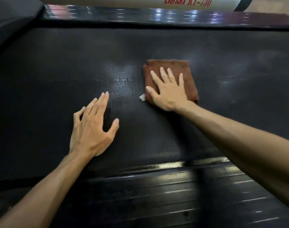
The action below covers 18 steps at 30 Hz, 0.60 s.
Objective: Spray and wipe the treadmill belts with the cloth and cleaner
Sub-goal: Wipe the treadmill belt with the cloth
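Under the right hand (169, 91), the cloth (188, 76) hides part of the belt (58, 71).

Treadmill belt (58, 71): wide bare stretches along its left part and its far right part. Middle taken by brown folded cloth (188, 74) under flat right hand (169, 89); left hand (92, 127) flat on belt nearer the near edge. Open lane of belt between the two hands. Far edge bounded by glossy side rail (140, 17); near edge by ribbed side rail (156, 195).
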Each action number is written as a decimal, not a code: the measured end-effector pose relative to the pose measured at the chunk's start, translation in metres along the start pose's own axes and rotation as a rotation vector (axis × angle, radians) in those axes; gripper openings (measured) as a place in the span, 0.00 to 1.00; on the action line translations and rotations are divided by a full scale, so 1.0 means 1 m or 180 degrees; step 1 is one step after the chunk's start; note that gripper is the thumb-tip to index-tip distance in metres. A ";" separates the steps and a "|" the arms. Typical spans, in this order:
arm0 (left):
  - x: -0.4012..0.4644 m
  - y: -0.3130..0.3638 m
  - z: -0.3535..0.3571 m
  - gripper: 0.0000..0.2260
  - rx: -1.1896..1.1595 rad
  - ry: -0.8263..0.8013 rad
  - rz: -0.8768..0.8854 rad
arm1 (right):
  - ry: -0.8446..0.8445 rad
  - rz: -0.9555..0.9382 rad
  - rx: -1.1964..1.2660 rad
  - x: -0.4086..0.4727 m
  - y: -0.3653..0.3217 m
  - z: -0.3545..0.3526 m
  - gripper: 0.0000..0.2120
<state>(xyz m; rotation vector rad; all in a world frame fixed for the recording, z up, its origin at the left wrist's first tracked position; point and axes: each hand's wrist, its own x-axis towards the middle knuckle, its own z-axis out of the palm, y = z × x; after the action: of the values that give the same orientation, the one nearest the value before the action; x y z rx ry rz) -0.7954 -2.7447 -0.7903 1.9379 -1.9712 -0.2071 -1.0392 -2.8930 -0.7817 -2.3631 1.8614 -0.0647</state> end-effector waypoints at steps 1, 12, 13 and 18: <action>0.000 0.001 -0.001 0.38 -0.0027 0.0003 0.0023 | -0.0009 -0.0095 0.0011 -0.005 -0.017 0.004 0.43; 0.002 -0.001 0.000 0.46 -0.0148 -0.0043 0.0125 | 0.0042 -0.0375 -0.0021 -0.003 -0.097 0.020 0.62; 0.002 -0.001 0.000 0.46 -0.0144 -0.0044 0.0125 | 0.0026 -0.0396 -0.0008 -0.003 -0.096 0.020 0.62; 0.002 -0.002 0.000 0.46 -0.0119 -0.0047 0.0141 | 0.0047 -0.0387 -0.0051 -0.003 -0.095 0.020 0.59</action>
<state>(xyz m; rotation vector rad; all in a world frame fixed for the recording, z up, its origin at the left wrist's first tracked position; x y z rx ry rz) -0.7936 -2.7467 -0.7910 1.8730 -2.0031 -0.2454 -0.9457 -2.8665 -0.7890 -2.4910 1.7291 -0.0799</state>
